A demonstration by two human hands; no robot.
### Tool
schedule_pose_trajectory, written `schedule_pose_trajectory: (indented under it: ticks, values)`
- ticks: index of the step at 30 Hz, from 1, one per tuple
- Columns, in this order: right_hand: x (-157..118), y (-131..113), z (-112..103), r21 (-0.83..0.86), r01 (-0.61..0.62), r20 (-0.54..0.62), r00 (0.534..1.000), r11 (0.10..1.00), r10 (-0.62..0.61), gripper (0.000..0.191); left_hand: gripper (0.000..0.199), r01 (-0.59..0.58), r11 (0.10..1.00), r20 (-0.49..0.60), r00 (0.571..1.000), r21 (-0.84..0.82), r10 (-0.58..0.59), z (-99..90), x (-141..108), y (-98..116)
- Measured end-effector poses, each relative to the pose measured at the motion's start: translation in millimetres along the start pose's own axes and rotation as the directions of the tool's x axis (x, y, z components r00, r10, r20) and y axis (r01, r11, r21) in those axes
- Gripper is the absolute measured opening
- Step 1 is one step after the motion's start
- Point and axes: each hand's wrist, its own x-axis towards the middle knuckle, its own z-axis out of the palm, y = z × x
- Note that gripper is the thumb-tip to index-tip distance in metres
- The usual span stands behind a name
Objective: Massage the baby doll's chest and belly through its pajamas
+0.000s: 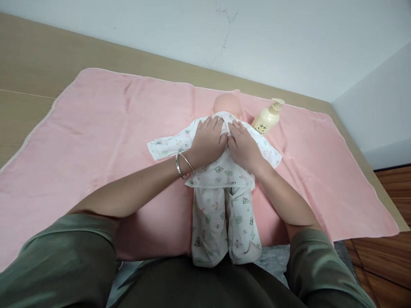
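Note:
A baby doll lies on the pink blanket, its bald head pointing away from me. It wears a white printed top and matching trousers, whose legs hang over the near edge. My left hand rests flat on the upper part of the top, fingers stretched toward the doll's head. Beside it my right hand lies on the same part of the top, fingers also extended, the two thumbs close together. A silver bangle circles my left wrist. The doll's face is not visible.
A pale yellow pump bottle leans or lies on the pink blanket, just right of the doll's head. The blanket covers most of a wooden table. A white wall stands behind, with brown wooden panels at the right.

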Motion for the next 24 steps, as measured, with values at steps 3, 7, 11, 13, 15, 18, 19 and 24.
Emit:
schedule_pose_trajectory:
  ticks: [3,7,11,13,15,18,19,24]
  values:
    - [12.2,10.9,-0.3,0.012,-0.035,-0.032,0.999,0.999,0.035,0.057,0.051,0.005,1.0,-0.02,1.0,0.013,-0.005,2.2,-11.8,9.4]
    - [14.7,12.9,1.4,-0.011,-0.054,-0.04,0.998,0.999,0.053,0.058,0.054,-0.016,1.0,0.015,1.0,0.021,0.016,-3.1,-10.7,10.7]
    - [4.6,3.7,1.5,-0.015,-0.028,-0.01,1.0,0.999,0.028,0.06,0.056,-0.02,1.0,0.092,0.996,-0.001,0.02,-7.2,1.7,1.6]
    - [0.6,-0.6,0.2,-0.014,-0.001,0.017,1.0,1.0,0.001,0.059,0.054,-0.016,1.0,0.09,0.996,-0.009,0.017,-5.0,4.6,-1.7]
    - [0.0,-2.5,-1.5,-0.018,0.012,0.048,0.999,1.0,-0.011,0.06,0.051,-0.006,1.0,0.057,0.998,-0.017,0.007,-0.6,4.2,-2.9]
    - [5.3,-0.2,-2.8,-0.006,0.01,0.051,0.999,1.0,-0.009,0.061,0.051,0.011,0.999,0.007,1.0,-0.03,-0.01,6.0,1.1,-2.1]
    - [7.7,1.3,-2.5,-0.002,0.005,0.04,0.999,1.0,-0.005,0.062,0.051,0.014,0.999,0.0,1.0,-0.03,-0.014,7.3,0.3,-1.6]
    - [14.3,6.2,2.9,-0.016,-0.019,-0.001,1.0,1.0,0.019,0.065,0.055,0.03,0.999,0.012,0.999,-0.018,-0.03,7.0,-0.2,0.3]
